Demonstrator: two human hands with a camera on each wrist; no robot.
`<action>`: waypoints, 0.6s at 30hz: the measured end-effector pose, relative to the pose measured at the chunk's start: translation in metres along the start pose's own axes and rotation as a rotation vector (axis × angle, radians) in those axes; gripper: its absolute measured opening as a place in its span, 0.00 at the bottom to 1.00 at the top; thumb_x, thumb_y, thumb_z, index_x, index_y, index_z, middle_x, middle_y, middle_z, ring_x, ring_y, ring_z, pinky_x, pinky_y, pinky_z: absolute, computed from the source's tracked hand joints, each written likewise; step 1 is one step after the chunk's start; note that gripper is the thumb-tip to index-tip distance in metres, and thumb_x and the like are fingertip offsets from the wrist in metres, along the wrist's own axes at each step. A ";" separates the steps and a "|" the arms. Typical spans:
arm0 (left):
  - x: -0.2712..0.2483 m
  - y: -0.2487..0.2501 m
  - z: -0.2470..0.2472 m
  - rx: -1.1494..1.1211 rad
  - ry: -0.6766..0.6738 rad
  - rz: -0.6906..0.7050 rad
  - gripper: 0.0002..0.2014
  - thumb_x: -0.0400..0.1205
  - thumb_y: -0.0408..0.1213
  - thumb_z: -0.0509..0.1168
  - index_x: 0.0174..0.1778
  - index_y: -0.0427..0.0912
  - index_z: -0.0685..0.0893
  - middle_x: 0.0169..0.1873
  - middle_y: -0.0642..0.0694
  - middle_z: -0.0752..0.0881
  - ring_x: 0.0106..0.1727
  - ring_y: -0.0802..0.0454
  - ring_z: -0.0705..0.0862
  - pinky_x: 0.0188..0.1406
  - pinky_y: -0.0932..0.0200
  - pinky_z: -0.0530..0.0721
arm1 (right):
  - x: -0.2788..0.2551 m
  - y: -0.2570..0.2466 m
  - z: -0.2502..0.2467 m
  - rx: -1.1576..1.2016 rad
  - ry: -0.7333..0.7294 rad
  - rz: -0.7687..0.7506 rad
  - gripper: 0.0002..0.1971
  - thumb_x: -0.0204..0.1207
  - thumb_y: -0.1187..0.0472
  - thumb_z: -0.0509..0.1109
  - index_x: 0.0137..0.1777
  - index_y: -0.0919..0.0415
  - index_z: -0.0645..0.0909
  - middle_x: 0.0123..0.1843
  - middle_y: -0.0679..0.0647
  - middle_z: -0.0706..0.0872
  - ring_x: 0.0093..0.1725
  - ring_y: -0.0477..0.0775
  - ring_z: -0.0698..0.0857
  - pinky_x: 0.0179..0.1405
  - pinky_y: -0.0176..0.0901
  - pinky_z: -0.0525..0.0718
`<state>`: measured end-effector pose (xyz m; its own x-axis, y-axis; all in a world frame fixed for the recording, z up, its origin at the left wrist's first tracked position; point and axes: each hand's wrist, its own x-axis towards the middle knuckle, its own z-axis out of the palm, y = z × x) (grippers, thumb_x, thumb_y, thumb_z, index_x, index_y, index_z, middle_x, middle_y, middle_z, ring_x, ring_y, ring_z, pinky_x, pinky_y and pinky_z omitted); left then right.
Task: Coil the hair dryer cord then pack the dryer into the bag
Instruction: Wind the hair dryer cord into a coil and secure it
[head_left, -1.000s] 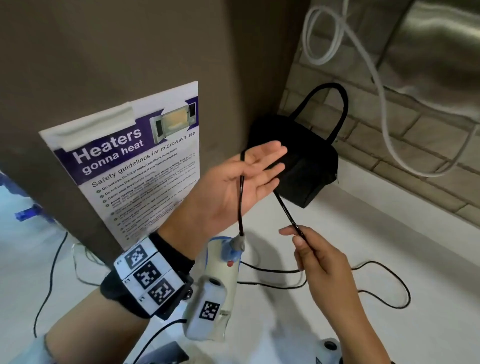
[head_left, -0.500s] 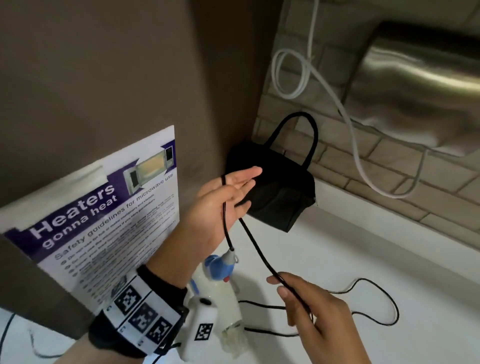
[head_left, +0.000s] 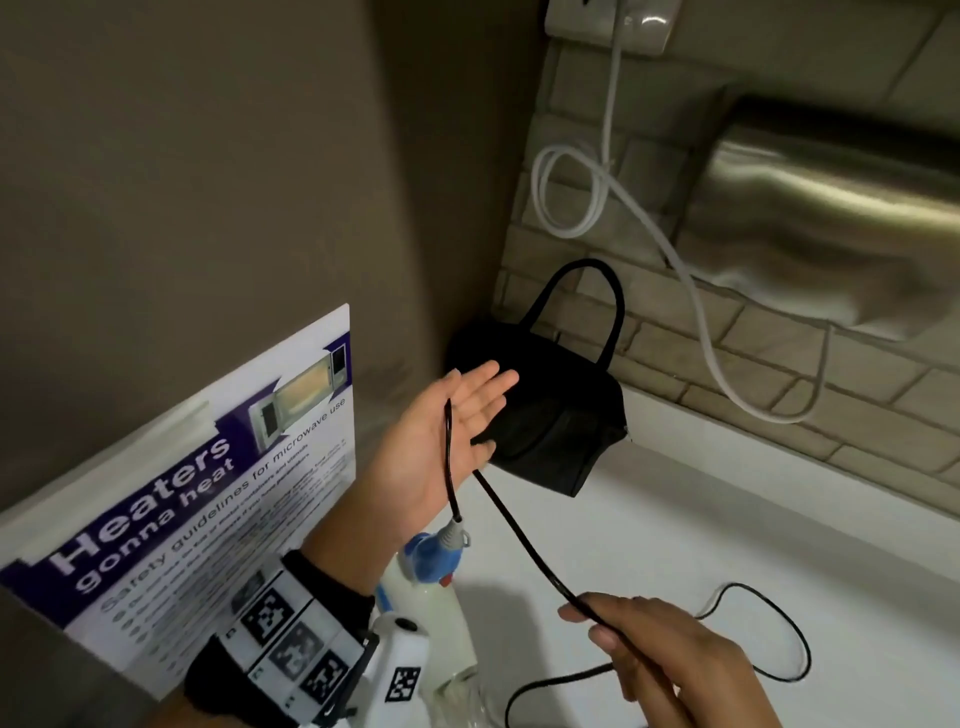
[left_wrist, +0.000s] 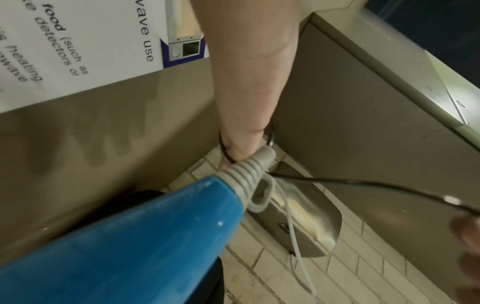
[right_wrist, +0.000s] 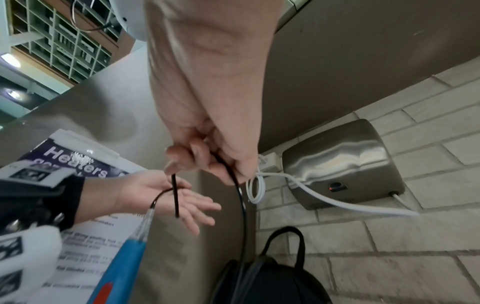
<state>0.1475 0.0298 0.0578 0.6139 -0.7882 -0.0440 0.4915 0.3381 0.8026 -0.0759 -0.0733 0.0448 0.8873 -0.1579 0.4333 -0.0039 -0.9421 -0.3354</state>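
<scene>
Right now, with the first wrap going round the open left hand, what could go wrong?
1. The left hand is flat, fingers straight, so the black cord could slide off the palm as the right hand pulls.
2. The hair dryer seems to hang by its cord below the left wrist; it may swing.
3. Slack cord loops on the counter and could tangle.

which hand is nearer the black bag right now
Left. The left hand is raised, fingers straight, right in front of the black bag with the cord looped round it. The right hand pinches the cord lower down, well clear of the bag.
</scene>
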 end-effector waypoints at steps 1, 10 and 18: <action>0.002 -0.003 0.000 0.022 -0.009 0.001 0.22 0.88 0.45 0.43 0.73 0.44 0.73 0.73 0.45 0.77 0.79 0.48 0.68 0.81 0.37 0.55 | 0.004 -0.001 -0.005 0.012 0.030 -0.004 0.13 0.82 0.44 0.53 0.51 0.34 0.80 0.27 0.32 0.68 0.30 0.34 0.76 0.36 0.14 0.72; -0.007 -0.019 0.016 0.156 -0.217 -0.057 0.21 0.87 0.44 0.48 0.67 0.38 0.79 0.67 0.37 0.83 0.70 0.41 0.80 0.62 0.51 0.81 | 0.066 0.003 -0.054 0.218 0.156 -0.126 0.08 0.78 0.53 0.62 0.45 0.45 0.83 0.33 0.43 0.80 0.34 0.42 0.80 0.34 0.28 0.74; -0.034 -0.023 0.032 0.033 -0.592 -0.303 0.25 0.86 0.49 0.52 0.68 0.31 0.75 0.59 0.29 0.85 0.62 0.29 0.83 0.73 0.30 0.66 | 0.146 0.031 -0.046 0.401 0.102 -0.142 0.03 0.72 0.58 0.75 0.41 0.57 0.89 0.37 0.42 0.83 0.39 0.39 0.82 0.41 0.24 0.73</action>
<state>0.0954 0.0317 0.0597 0.0034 -0.9984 0.0560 0.5639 0.0481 0.8244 0.0322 -0.1390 0.1365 0.8162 -0.0827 0.5718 0.3118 -0.7701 -0.5564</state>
